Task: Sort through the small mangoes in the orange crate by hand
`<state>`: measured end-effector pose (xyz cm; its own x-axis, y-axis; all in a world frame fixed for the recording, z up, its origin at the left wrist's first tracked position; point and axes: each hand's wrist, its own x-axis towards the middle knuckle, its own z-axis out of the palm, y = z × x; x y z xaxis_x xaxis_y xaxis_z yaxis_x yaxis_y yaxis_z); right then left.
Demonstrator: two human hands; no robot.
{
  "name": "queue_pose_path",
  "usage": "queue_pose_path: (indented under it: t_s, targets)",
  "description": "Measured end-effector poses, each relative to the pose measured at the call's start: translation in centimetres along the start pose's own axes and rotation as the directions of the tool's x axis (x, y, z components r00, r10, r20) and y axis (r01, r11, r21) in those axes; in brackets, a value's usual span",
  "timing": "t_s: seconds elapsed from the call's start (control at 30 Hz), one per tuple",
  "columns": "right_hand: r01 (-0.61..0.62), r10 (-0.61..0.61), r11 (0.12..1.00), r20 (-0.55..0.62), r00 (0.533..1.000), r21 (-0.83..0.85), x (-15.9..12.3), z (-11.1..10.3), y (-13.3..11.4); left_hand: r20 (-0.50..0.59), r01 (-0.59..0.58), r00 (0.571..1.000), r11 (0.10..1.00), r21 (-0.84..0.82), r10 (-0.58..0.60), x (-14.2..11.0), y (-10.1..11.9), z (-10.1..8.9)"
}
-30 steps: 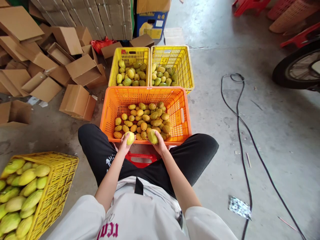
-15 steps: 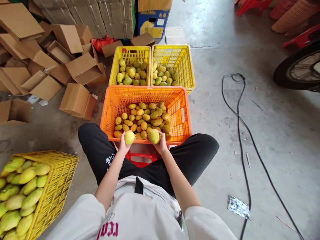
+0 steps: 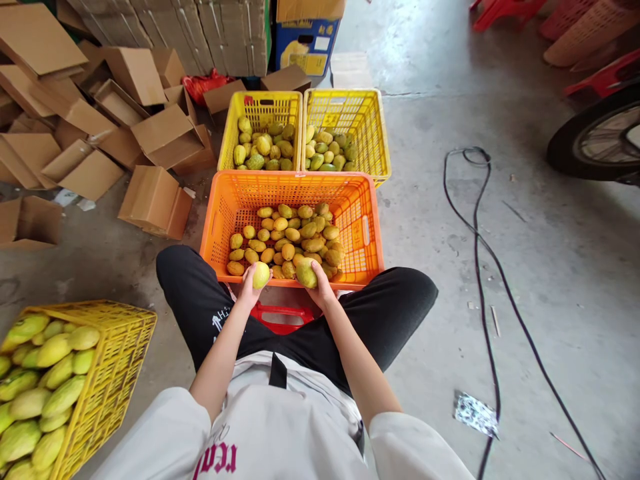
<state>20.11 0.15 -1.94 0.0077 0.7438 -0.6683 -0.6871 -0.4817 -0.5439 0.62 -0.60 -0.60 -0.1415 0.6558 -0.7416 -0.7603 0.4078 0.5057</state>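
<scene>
The left hand [image 3: 249, 287] grips a smooth, rounded, pale-yellow fruit [image 3: 261, 275]; the right hand [image 3: 321, 288] grasps a greener, duller fruit [image 3: 305, 273]. Both are at the near rim of an orange crate [image 3: 295, 187], where oval fruits [image 3: 292, 235] lie loose, orange-yellow to olive. Beyond, two yellow crates [image 3: 373, 127] hold yellow-green fruits [image 3: 328, 157].

both forearms [image 3: 220, 353] reach forward, left hand [image 3: 247, 289] and right hand [image 3: 321, 287] curled, slightly apart.
</scene>
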Motion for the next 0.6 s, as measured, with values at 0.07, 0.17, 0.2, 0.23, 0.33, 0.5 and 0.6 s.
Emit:
queue_pose_path:
  t_s: [0.07,0.17,0.2,0.23,0.33,0.5,0.6]
  targets:
    - [0.016,-0.016,1.0,0.015,1.0,0.0,-0.1,0.07,-0.02,0.016,-0.021,1.0,1.0,-0.01,0.021,-0.08,-0.12,-0.08]
    - [0.005,-0.005,1.0,0.01,1.0,0.002,-0.1,0.06,-0.06,0.02,-0.013,1.0,0.999,-0.038,0.014,-0.14,-0.1,-0.08]
    - [-0.009,0.009,1.0,0.005,1.0,0.006,-0.06,0.03,-0.07,0.022,-0.005,1.0,0.999,-0.048,0.006,-0.15,-0.05,-0.05]
    - [-0.025,0.025,1.0,0.002,1.0,0.01,-0.01,0.0,-0.08,0.023,0.005,1.0,0.998,-0.058,-0.003,-0.15,0.0,-0.03]
    - [-0.066,0.066,0.998,-0.005,0.998,0.021,0.22,-0.09,-0.06,0.029,0.016,0.999,0.997,-0.073,-0.014,-0.15,0.13,0.02]
    - [-0.081,0.081,0.997,-0.026,0.996,0.008,0.43,-0.22,-0.12,0.059,-0.006,0.998,0.999,-0.043,0.008,-0.07,-0.04,-0.11]
    - [-0.076,0.076,0.997,0.021,0.997,-0.002,0.28,-0.24,-0.22,0.056,-0.009,0.998,1.0,-0.027,0.01,0.04,-0.2,-0.27]
